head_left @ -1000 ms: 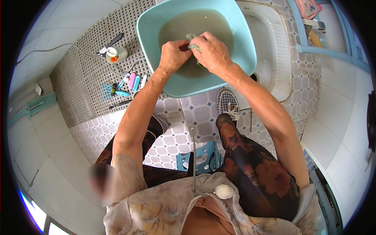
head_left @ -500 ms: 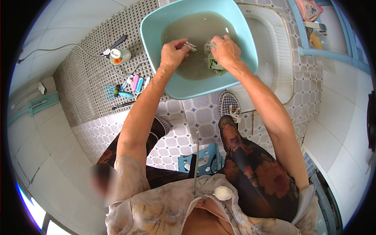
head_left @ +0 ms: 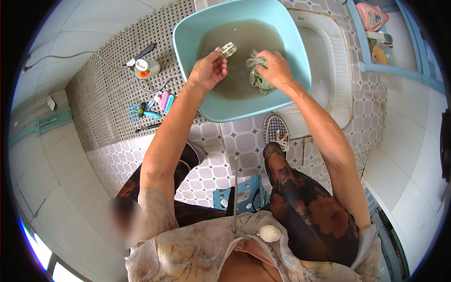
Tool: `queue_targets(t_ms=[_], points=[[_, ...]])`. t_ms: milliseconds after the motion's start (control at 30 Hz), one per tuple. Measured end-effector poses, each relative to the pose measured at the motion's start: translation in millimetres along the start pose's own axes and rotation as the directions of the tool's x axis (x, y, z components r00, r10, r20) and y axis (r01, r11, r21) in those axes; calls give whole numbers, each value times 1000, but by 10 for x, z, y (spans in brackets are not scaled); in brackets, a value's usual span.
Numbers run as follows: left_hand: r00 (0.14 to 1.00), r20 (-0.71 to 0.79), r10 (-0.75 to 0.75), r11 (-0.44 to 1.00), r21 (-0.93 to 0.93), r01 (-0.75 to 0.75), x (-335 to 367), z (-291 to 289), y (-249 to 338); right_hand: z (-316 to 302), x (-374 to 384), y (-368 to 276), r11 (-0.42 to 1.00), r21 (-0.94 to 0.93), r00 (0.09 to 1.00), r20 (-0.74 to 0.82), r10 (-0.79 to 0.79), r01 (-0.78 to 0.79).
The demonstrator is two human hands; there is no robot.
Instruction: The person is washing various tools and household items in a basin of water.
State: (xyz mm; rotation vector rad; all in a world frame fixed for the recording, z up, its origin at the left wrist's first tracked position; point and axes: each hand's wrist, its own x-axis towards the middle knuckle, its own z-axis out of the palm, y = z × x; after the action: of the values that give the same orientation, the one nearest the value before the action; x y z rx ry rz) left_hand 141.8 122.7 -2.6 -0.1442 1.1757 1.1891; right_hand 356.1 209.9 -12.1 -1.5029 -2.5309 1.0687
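Over the left half of the aqua basin (head_left: 239, 113) my left hand (head_left: 207, 69) pinches a small pale, slotted piece (head_left: 229, 50) between thumb and forefinger. It resembles a hair clip, but its exact kind is unclear. The other fingers are loosely curled, palm partly turned up. On the right side my right hand (head_left: 274, 68) grips a wet, crumpled grey-green cloth (head_left: 261, 82). The cloth hangs in a bunch at the surface of the murky water (head_left: 239, 33), and my fingertips are partly hidden in its folds.
A squat toilet (head_left: 336, 80) lies right of the basin, beside a blue shelf rack (head_left: 394, 68) with bottles. On the perforated mat (head_left: 105, 82) at left stand a white cup (head_left: 146, 69) and small pink and blue items (head_left: 165, 101). A blue stool (head_left: 244, 192) is beneath me.
My left hand has turned palm up and shifted slightly down, and the pale piece now shows its broad slotted face. The right hand still holds the cloth, with its fingers drawn closer together.
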Motion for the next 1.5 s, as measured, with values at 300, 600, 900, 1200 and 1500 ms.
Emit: queue_targets(t_ms=[300, 600, 900, 1200, 1500], points=[[1000, 27, -1, 997, -82, 3, -125, 26, -30, 101, -75, -71, 998, -27, 998, 15, -59, 60], [644, 336, 688, 131, 814, -566, -388, 144, -5, 105, -71, -167, 968, -249, 999, 48, 18, -5], [592, 461, 661, -19, 799, -601, -533, -100, 215, 124, -39, -182, 974, -227, 998, 61, -6, 20], [542, 527, 655, 2, 715, -699, -680, -165, 346, 142, -43, -158, 975, -214, 997, 56, -47, 58], [550, 122, 826, 245, 802, -545, -752, -1441, 1166, 145, -43, -142, 979, -198, 997, 63, -39, 51]])
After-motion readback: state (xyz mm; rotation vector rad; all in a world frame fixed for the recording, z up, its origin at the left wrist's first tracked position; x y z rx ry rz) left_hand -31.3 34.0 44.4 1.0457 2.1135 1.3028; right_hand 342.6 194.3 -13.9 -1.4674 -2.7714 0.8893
